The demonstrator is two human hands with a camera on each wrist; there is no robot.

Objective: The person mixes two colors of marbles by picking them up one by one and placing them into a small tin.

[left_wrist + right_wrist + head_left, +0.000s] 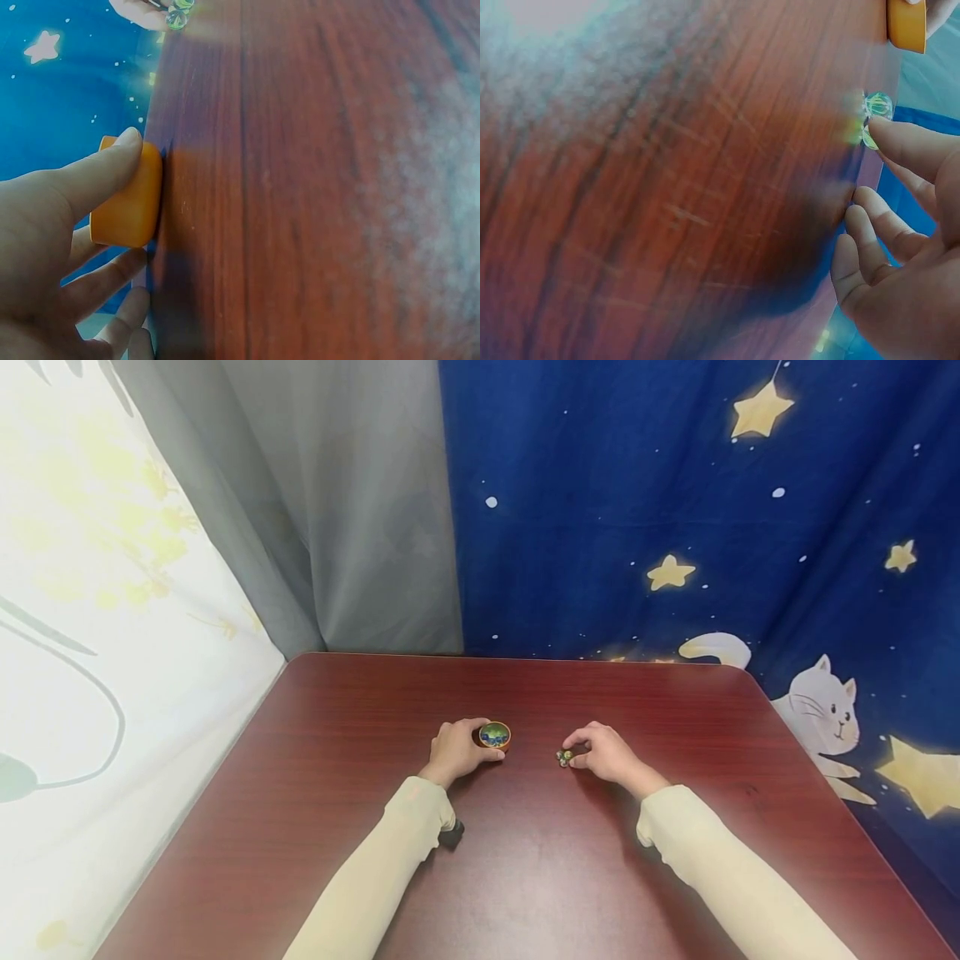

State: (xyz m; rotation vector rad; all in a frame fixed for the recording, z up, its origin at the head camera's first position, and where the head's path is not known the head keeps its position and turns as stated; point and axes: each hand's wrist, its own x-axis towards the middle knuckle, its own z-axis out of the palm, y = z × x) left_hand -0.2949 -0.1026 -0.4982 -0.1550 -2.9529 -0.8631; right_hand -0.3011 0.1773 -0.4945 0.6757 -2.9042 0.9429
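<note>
My left hand (455,750) holds a small orange bowl (129,201) on the table, thumb along one side and fingers round the other. From above, the bowl (495,734) shows a green and blue inside. To the right, my right hand (606,753) has its thumb and forefinger at a small cluster of clear glass marbles (563,758). The right wrist view shows the thumb against the marbles (878,106), which have green and yellow swirls; the other fingers curve loosely close to the tabletop.
The dark red wooden table (540,860) spreads around both hands. Behind it hang a grey curtain (375,510) and a blue curtain with stars (570,510). A small black object (452,835) shows under the left sleeve's cuff.
</note>
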